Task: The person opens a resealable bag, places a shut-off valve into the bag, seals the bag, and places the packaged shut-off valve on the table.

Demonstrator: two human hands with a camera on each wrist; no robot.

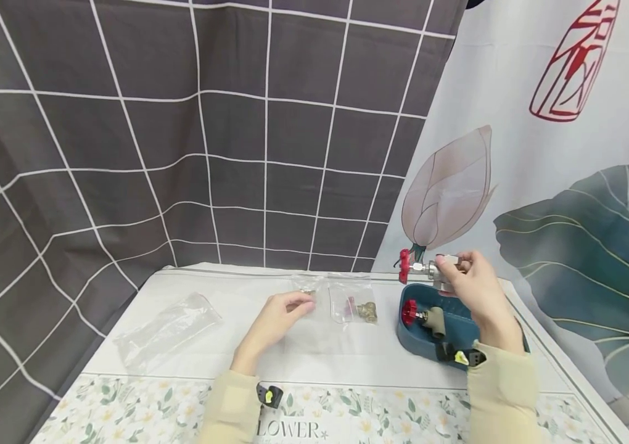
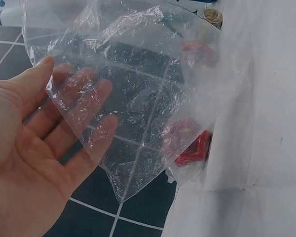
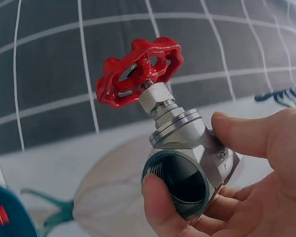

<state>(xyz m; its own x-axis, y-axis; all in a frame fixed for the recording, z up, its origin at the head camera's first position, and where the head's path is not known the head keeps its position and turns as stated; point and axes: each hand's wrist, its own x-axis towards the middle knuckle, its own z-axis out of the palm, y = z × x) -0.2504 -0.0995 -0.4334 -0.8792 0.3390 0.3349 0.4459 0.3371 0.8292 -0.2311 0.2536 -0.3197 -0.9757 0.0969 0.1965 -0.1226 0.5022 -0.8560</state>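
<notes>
Cream sleeves come nearest, a black band at each wrist, with two bare hands reaching out beyond them over a white table cover. Curled round a silver valve, the right hand grips it by the body, one fingertip at the rim of its round threaded opening. Its red handwheel points off to the left of that hand. Below the same hand sits a blue bin, and inside it lies a second valve with a red wheel and an olive-grey body. The left hand has its fingers loosely extended, thumb held apart; a clear plastic bag overlaps the fingers, though I cannot tell whether they press on it. Just right of that hand, a bagged brass fitting lies beside a reddish part. Left of the left hand, well apart from it, a crumpled clear sleeve of plastic lies flat on the cover
</notes>
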